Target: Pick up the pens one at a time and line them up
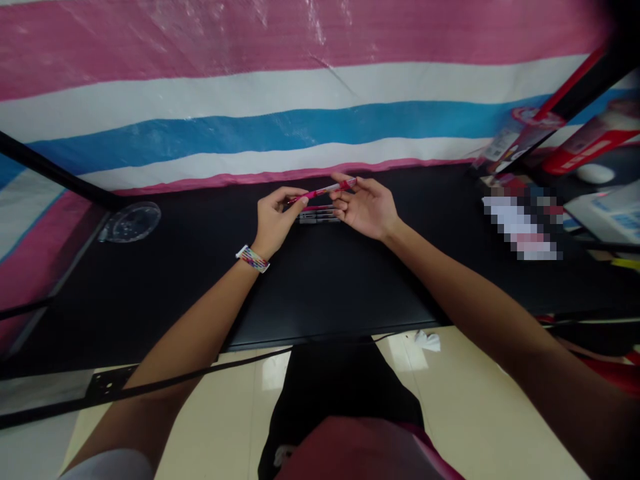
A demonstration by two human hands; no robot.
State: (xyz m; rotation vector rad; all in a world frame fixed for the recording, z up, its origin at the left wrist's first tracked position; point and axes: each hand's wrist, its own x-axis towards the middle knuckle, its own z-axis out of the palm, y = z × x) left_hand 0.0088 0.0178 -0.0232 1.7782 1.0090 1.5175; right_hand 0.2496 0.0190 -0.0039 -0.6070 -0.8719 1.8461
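Observation:
A pink pen [320,191] with a printed barrel is held slightly tilted above the black tabletop, its right end higher. My left hand [275,217], wearing a multicoloured wristband [253,259], pinches the pen's left end between thumb and fingers. At the pen's right end, my right hand [369,208] has its fingers curled around it, palm turned partly up. Just below the held pen, several slim pens [318,217] lie side by side on the table between my two hands. Their right ends are partly hidden by my right fingers.
The black table [325,287] meets a striped plastic sheet [250,140]. A clear round lid [133,222] lies at the left. On the right are a clear cup [520,137] with a red straw, a red-labelled bottle [590,143], a white round object [595,174] and a blurred patch.

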